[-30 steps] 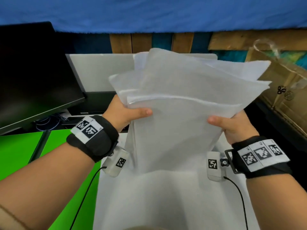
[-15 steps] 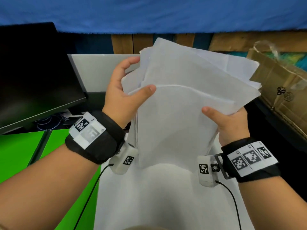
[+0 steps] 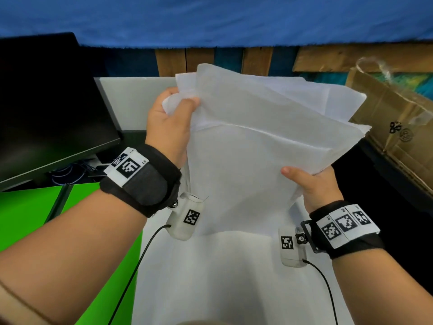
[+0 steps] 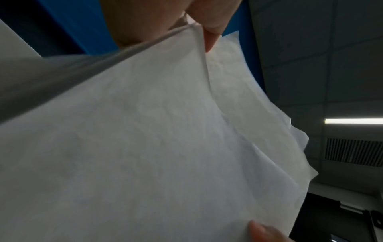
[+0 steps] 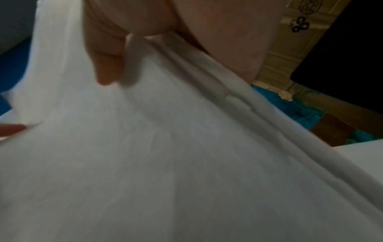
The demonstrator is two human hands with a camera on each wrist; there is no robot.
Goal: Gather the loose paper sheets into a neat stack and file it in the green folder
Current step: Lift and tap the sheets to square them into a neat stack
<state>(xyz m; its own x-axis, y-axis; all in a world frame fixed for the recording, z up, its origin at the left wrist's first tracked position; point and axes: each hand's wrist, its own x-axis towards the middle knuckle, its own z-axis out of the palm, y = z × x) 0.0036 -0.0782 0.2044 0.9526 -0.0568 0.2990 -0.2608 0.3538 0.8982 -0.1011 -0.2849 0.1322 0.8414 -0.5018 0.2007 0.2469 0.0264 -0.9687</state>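
— Left of the paper sheets [image 3: 257, 141]: green folder [image 3: 28, 207] flat on the bench [image 3: 210, 277], nearest the left hand [image 3: 167, 127], grip pinching their upper corner.
— Right hand [image 3: 314, 184]: grip clamped on the lower edge. Sheets aloft, fanned, long axis tilted up-right.

Blue fabric curtain [image 3: 210, 17] spans 12 o'clock, above brown wooden planks [image 3: 351, 59]. Black flat monitor screen [image 3: 51, 109] at 10 o'clock, tangle of cables [image 3: 70, 170] beneath it. White tabletop [image 3: 210, 277] from centre to 6 o'clock. Brown cardboard box [image 3: 398, 127] at 2 o'clock. Grey panelled ceiling [image 4: 331, 49], lit strip lamp [image 4: 354, 121], slatted vent [image 4: 354, 152] in left wrist view.
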